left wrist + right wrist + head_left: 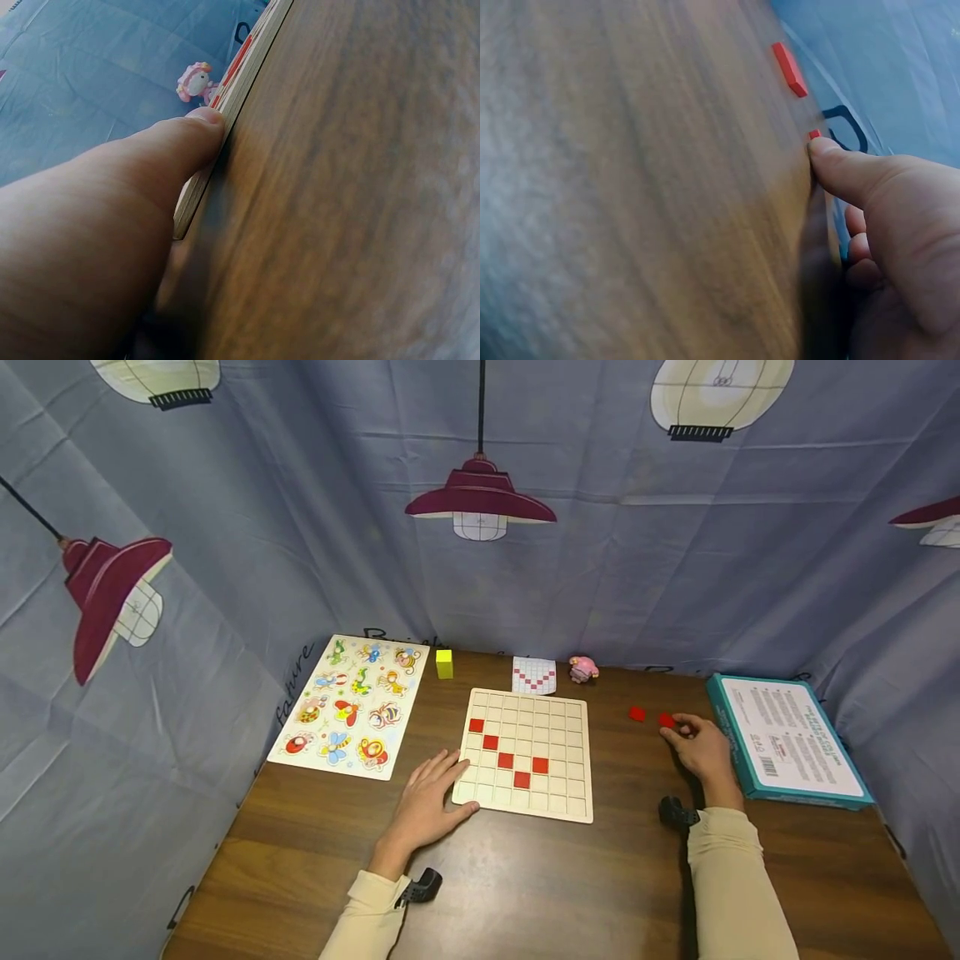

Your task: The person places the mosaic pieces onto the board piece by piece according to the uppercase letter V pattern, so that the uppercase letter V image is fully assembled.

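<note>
A pale square grid board (558,802) lies on the table, with several red tiles (506,761) set in its cells in a slanted V. My left hand (429,802) rests at the board's near left corner, fingers extended along the left edge and thumb on the near edge. Off to the right, my right hand (703,747) pinches a red square tile (666,720) between thumb and fingers at the tabletop. Another red tile (637,714) lies just left of it, seen as a thin red block (790,70) in the right wrist view.
Behind the board are a pattern card (534,676), a pink figurine (583,669) and a yellow block (445,664). An insect picture board (405,710) lies left. A teal-edged box (802,739) lies right of my right hand. Grey-blue curtain (600,577) surrounds the table.
</note>
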Demonstrator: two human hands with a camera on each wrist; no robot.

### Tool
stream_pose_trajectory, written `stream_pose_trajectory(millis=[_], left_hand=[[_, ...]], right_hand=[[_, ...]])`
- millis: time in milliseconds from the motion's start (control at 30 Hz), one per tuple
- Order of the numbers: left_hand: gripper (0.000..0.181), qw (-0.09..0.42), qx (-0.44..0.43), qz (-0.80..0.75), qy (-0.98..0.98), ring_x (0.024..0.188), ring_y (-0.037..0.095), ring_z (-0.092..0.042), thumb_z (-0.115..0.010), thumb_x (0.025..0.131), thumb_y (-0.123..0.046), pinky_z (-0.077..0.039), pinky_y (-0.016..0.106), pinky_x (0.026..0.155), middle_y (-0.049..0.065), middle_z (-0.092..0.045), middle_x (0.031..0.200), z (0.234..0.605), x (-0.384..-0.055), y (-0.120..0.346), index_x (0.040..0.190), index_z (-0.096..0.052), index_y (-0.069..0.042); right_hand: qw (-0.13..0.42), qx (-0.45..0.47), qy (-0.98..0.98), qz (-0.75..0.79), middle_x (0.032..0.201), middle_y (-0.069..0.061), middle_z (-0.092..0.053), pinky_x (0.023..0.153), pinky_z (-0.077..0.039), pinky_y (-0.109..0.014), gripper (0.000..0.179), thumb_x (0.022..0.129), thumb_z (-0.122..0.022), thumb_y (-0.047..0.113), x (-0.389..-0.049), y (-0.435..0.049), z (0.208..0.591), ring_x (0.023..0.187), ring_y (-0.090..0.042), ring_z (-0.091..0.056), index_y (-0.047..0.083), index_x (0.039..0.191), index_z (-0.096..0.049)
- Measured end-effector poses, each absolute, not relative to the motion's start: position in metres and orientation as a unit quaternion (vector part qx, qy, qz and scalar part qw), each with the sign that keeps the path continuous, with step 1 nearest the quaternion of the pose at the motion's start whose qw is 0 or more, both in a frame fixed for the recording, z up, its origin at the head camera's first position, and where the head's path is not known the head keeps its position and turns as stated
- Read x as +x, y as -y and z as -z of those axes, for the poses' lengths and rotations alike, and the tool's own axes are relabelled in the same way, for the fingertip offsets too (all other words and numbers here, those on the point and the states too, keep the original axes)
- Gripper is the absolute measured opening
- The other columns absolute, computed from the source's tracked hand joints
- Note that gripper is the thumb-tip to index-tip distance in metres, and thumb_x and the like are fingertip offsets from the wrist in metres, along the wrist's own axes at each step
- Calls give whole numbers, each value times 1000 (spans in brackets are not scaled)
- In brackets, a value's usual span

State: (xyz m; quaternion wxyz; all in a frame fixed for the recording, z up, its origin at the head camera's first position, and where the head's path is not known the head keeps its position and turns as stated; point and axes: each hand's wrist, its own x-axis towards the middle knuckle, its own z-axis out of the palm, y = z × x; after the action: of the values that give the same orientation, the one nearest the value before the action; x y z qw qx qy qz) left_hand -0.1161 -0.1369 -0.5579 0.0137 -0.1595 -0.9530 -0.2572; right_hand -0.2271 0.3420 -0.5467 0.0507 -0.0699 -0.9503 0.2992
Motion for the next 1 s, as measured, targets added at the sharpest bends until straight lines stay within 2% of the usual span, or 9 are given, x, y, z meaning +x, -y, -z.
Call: stream_pose_trajectory(millis=[200,433,500,700,1000], left_hand=[[76,11,-161,253,954,155,27,-33,-69,89,-59,-27,54,126,1,-42,163,560,-116,137,152,-50,-21],[75,18,-161,252,954,154,27,-33,-69,89,-58,-27,53,126,2,-43,162,558,-117,137,152,-51,-21],[75,16,-161,253,954,154,27,-33,-70,89,-58,-27,53,126,2,-44,162,558,-116,137,152,-51,-20],[75,15,-166,253,953,153,29,-34,-69,89,-58,-27,55,125,3,-44,161,557,-116,136,151,-51,-20],[75,20,-161,250,955,154,27,-34,-69,89,-58,-27,54,126,1,-44,162,557,-116,138,152,-51,-21]], right_hand=[[62,-83,947,-303,98,-17,-61,72,-40,-32,45,98,-68,31,-225,-341,551,86,-28,-55,-5,126,-64],[106,-73,951,-281,98,-20,-57,81,-44,-49,39,102,-62,26,-223,-336,562,91,-38,-54,-8,121,-63],[121,-69,949,-283,96,-21,-55,81,-42,-49,37,102,-60,24,-219,-334,565,90,-38,-53,-9,119,-63],[154,-70,937,-304,91,-16,-53,73,-36,-34,32,100,-64,21,-205,-324,569,83,-30,-50,-7,114,-65],[181,-31,926,-330,87,-10,-55,68,-33,-19,28,97,-70,20,-187,-297,570,78,-18,-47,-3,113,-69]])
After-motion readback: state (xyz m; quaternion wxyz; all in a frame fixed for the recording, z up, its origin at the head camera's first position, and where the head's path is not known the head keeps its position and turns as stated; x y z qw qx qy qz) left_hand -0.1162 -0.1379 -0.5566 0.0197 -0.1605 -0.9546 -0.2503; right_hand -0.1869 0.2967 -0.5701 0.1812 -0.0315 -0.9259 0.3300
